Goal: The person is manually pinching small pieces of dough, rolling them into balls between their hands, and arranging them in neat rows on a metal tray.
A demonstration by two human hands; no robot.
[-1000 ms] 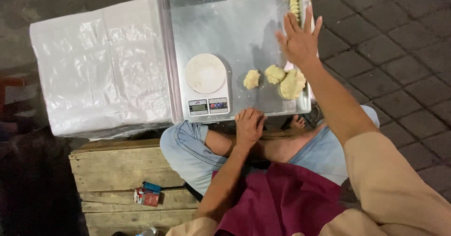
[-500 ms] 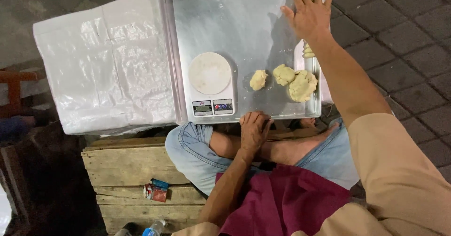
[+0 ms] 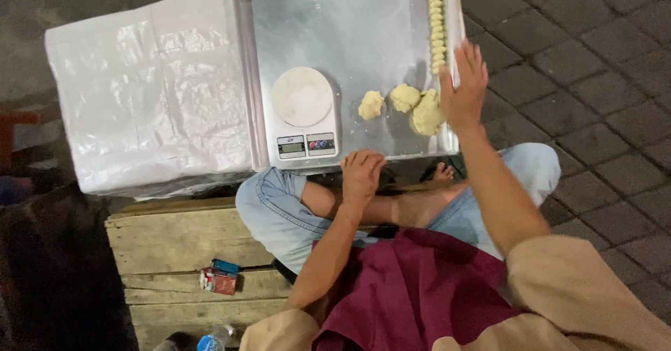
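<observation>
Three lumps of pale dough sit on the metal tray [image 3: 349, 29] in the head view: a small one [image 3: 371, 105] just right of the kitchen scale [image 3: 304, 117], a middle one [image 3: 404, 96] beside it, and the large lump [image 3: 425, 115] nearest the tray's right rim. A row of small shaped pieces [image 3: 437, 22] runs along that rim toward the far end.

The right hand [image 3: 465, 89] hovers flat, fingers spread wide and holding nothing. It is above the right rim at the near end of the row, with the large lump just to its left and partly under the palm. The left hand [image 3: 361, 173] rests at the tray's near edge below the scale, fingers curled; whether it clasps the rim cannot be told.

Judging by this, dough is being portioned and laid out, and the hand is between pieces. Taking more dough calls for lowering the right hand slightly left and closing the fingers on the large lump.
</observation>
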